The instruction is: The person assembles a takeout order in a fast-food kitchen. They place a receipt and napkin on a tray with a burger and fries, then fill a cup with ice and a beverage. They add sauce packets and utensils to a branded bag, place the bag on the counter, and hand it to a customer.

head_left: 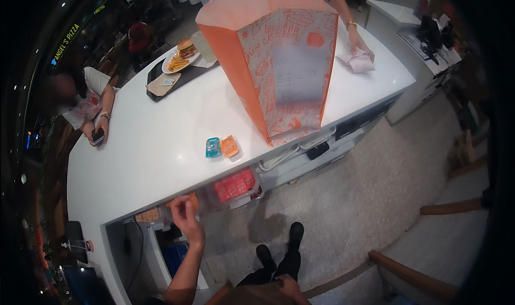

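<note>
- Left hand (185, 213): fingers curled by orange packets (193, 198) below the tabletop's (134, 154) front edge (can't tell if it's gripping any)
- Right hand (288, 287): well away from that edge, can't tell its grip

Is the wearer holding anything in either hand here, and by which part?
Left hand, at the orange items: whether it grips one cannot be told. Right hand, low by the body: no held thing shows.
</note>
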Available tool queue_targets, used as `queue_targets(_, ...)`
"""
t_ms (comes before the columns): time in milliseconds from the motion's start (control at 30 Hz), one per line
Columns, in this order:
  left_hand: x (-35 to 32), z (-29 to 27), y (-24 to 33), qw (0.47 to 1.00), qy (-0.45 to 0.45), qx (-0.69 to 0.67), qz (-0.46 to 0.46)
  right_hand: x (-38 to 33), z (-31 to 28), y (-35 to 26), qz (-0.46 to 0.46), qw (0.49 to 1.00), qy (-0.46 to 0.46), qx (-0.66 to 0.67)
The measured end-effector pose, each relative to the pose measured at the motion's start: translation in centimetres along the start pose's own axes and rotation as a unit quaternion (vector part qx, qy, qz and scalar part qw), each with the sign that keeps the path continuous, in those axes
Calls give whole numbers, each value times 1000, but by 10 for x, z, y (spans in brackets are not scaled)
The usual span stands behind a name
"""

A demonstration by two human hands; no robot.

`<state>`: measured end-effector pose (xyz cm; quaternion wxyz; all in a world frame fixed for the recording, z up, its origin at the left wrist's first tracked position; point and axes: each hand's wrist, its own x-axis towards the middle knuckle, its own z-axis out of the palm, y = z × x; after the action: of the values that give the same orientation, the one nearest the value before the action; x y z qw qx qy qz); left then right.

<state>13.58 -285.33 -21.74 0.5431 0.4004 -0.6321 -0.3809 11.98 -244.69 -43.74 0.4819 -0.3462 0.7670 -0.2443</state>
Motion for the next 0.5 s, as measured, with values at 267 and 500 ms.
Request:
queue_targets(267, -134, 4, 0, 928, -153, -152, -304, 109, -347, -141, -192, 811, 553, -3)
queue_targets(500, -172, 45, 27, 869, -284, -88, -396, 247, -631, -240, -126, 760, 577, -270)
